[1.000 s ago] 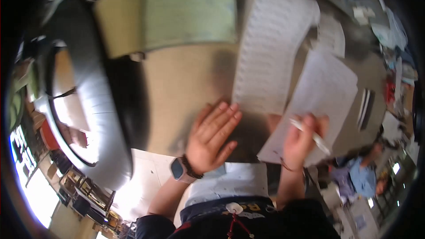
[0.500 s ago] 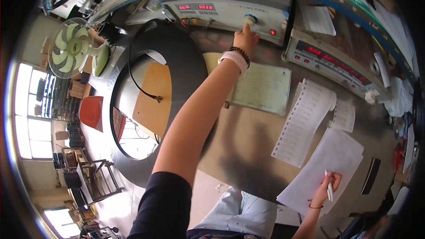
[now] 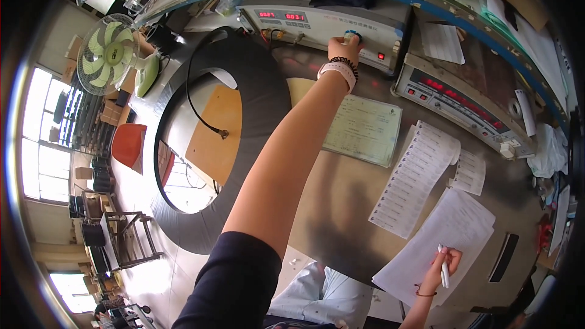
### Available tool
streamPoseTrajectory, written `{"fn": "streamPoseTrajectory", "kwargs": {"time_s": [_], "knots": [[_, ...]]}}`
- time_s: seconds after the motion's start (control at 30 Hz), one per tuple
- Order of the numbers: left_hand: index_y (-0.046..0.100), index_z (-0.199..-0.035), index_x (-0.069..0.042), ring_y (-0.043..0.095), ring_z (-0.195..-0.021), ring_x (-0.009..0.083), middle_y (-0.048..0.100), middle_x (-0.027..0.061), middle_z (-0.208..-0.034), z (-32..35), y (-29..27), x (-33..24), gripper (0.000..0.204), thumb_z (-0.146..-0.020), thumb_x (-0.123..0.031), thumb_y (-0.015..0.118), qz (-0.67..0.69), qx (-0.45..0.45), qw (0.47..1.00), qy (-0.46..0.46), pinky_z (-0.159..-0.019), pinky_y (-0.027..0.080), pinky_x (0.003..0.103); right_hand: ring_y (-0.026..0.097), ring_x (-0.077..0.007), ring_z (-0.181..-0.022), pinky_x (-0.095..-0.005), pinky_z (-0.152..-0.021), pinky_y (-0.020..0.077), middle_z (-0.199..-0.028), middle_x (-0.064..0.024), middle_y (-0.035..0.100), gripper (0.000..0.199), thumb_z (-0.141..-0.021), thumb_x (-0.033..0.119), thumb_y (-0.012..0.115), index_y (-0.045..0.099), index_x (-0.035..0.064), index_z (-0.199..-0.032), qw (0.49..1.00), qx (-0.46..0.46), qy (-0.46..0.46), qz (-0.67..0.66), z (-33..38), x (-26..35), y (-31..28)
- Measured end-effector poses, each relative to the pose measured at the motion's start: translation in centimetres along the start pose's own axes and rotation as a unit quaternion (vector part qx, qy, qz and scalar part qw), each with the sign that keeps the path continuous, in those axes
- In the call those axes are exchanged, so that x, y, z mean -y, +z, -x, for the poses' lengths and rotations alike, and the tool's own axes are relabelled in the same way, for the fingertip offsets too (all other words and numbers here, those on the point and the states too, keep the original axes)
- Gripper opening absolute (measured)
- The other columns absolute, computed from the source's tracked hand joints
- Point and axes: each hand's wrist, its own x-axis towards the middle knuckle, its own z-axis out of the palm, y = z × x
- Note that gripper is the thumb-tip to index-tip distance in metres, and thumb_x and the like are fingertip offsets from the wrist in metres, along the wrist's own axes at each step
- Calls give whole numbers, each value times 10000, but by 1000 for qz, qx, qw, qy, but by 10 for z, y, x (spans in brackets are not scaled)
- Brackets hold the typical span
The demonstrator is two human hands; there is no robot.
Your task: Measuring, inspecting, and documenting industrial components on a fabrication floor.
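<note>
The blue rotary knob on the bench meter is grasped by the fingers of the left hand; it is judged rigid, best gripped by its rim. The white pen, presumably light, is pinched by the right hand over paper sheets. The plastic bag's contents cannot be discerned.

The short, near-black sleeve stops around the left elbow, loose and plain as far as I can see, and at that wrist a pale pink band sits right beside a black beaded bracelet. Around the right wrist goes a thin, dark reddish bracelet. The trousers are pale bluish and softly creased.
</note>
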Motion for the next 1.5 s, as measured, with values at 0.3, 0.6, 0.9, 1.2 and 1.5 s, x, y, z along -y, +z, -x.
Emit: {"fn": "streamPoseTrajectory", "kwargs": {"time_s": [0.3,0.6,0.9,1.2,1.5], "knots": [[450,-1189,77,717,-971,281,618,227,-1147,6,13,6,379,-916,-53,678,-3,23,1000,-10,-750,594,264,383,-63,-582,-237,-540,312,-755,-10,493,203,-987,199,625,493,71,-899,998,-21,-46,30,-3,-5,-5],[540,-1166,-17,691,-1010,329,692,206,-1109,5,8,9,425,-869,-243,742,-83,-30,996,22,-890,524,391,387,-68,-594,-240,-544,319,-751,-8,492,199,-985,192,630,498,68,-900,999,-21,-36,26,-1,-3,0],[525,-1184,-26,690,-1010,334,702,202,-1070,11,8,3,433,-871,-240,735,-108,-26,994,20,-886,523,385,388,-74,-595,-242,-543,326,-746,-8,487,209,-978,191,642,500,64,-894,993,-40,-88,62,-5,-25,-6],[455,-1176,15,737,-918,222,681,172,-1072,24,7,-10,362,-936,-133,682,-66,14,998,12,-743,566,271,479,-115,-738,-264,-666,409,-820,-31,531,183,-968,147,654,521,38,-905,998,-20,-39,49,-3,-18,-9],[425,-1223,40,736,-943,263,647,199,-1131,38,4,-27,399,-952,-130,662,2,33,999,-19,-764,585,283,494,-120,-748,-268,-687,425,-826,-35,542,190,-965,154,665,534,27,-916,997,-17,-42,54,-3,-23,-11]]}}
